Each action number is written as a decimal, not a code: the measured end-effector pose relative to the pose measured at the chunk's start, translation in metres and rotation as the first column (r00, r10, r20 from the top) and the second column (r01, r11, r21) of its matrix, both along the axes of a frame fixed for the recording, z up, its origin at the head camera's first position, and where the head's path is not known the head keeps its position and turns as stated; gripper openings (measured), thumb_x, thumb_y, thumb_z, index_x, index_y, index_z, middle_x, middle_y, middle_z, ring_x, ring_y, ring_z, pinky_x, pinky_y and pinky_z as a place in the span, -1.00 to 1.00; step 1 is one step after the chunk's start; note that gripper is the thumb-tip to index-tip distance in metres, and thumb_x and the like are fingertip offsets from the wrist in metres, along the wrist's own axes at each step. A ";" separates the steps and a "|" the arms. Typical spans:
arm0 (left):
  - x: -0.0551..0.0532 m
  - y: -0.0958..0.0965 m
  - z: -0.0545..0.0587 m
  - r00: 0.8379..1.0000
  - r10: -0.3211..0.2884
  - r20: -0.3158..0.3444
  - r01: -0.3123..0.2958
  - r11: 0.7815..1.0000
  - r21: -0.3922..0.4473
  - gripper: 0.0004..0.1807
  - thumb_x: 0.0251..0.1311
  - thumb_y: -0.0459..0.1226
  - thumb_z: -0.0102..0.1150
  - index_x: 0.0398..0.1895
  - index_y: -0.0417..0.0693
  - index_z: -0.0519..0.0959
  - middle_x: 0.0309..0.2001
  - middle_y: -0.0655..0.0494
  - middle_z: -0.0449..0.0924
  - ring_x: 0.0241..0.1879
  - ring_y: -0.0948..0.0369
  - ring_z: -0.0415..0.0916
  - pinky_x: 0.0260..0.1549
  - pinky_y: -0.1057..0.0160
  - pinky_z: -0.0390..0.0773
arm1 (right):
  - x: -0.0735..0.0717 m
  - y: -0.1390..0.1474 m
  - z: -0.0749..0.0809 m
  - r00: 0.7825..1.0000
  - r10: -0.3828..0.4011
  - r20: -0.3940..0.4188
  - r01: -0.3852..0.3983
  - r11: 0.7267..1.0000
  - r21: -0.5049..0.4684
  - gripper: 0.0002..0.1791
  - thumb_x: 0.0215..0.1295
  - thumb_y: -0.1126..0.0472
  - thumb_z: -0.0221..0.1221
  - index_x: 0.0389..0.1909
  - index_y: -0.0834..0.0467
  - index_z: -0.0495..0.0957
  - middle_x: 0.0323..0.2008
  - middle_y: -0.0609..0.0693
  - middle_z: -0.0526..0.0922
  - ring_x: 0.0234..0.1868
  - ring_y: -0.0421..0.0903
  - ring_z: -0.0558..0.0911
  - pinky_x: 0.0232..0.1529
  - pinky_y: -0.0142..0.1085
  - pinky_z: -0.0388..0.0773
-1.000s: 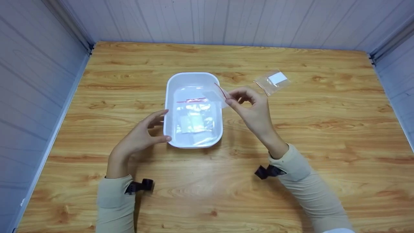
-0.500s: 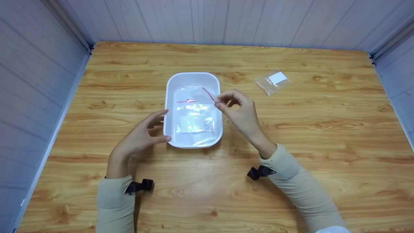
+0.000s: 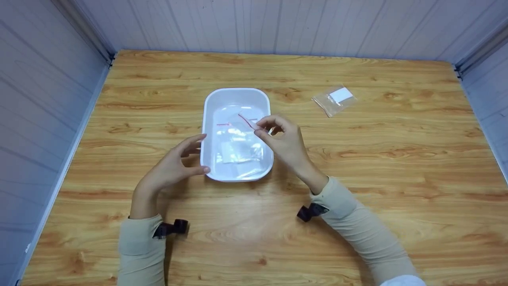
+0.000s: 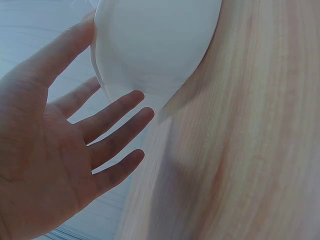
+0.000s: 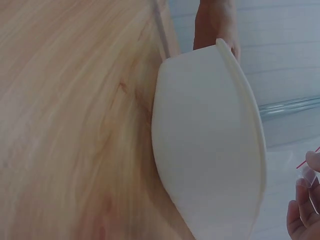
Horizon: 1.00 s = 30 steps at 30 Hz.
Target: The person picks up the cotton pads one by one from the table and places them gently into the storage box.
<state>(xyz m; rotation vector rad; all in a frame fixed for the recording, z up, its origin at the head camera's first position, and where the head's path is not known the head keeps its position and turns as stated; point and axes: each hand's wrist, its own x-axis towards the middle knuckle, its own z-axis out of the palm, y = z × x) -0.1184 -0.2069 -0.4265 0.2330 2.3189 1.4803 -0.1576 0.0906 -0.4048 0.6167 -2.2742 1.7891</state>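
In the head view, a white plastic basin (image 3: 224,98) stands on the wooden table. Clear zip bags (image 3: 238,151) with red strips lie inside it. My right hand (image 3: 285,140) pinches a clear zip bag (image 3: 247,121) by its red-striped edge, between thumb and fingers, over the basin's right side. Part of that red strip also shows beside the right fingers in the right wrist view. On the basin's left side, my left hand (image 3: 168,165) touches the rim with thumb and forefinger. Its other fingers (image 4: 120,135) stretch out beside the basin wall (image 4: 155,45).
Another clear zip bag (image 3: 334,100) with a white rectangle in it lies on the table (image 3: 397,131), to the right behind the right hand. Pale panel walls (image 3: 254,26) enclose the table at the back and both sides.
My right hand has moved left and slightly nearer, bringing the pinched zip bag from the basin's right rim to above its inside. The left hand and the basin have stayed put.
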 end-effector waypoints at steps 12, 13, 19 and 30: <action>-0.001 0.000 -0.003 1.000 -0.009 -0.028 0.009 1.000 0.006 -0.06 0.06 -0.18 0.50 0.51 0.13 0.20 0.36 -0.08 0.34 0.35 -0.06 0.25 0.35 -0.17 0.15 | 0.002 -0.010 -0.012 0.998 0.066 -0.021 -0.066 0.997 0.042 -0.86 0.25 0.28 0.34 -0.21 0.25 0.65 -0.32 -0.02 0.69 -0.24 -0.13 0.59 -0.21 -0.20 0.51; -0.001 0.000 -0.003 1.000 -0.009 -0.026 0.009 1.000 0.005 -0.06 0.06 -0.18 0.50 0.51 0.13 0.20 0.36 -0.08 0.34 0.36 -0.06 0.25 0.35 -0.17 0.15 | 0.003 -0.010 -0.013 0.997 0.073 -0.024 -0.072 0.996 0.047 -0.85 0.26 0.28 0.34 -0.21 0.25 0.65 -0.31 -0.02 0.69 -0.24 -0.13 0.59 -0.21 -0.18 0.51; -0.002 0.000 -0.002 1.000 -0.008 -0.022 0.008 1.000 -0.002 -0.06 0.07 -0.18 0.50 0.51 0.15 0.21 0.37 -0.07 0.34 0.36 -0.06 0.25 0.36 -0.17 0.13 | 0.006 -0.012 -0.019 0.996 0.093 -0.011 -0.092 0.994 0.060 -0.85 0.25 0.29 0.35 -0.20 0.25 0.65 -0.29 -0.04 0.69 -0.25 -0.15 0.58 -0.22 -0.15 0.51; -0.001 0.001 0.000 1.000 0.002 -0.007 -0.003 1.000 -0.006 -0.05 0.09 -0.19 0.49 0.53 0.16 0.18 0.38 -0.08 0.32 0.37 -0.08 0.22 0.36 -0.21 0.10 | 0.012 -0.018 -0.022 0.991 0.137 -0.011 -0.135 0.985 0.112 -0.85 0.23 0.27 0.36 -0.20 0.22 0.67 -0.33 -0.04 0.68 -0.29 -0.16 0.57 -0.24 -0.27 0.48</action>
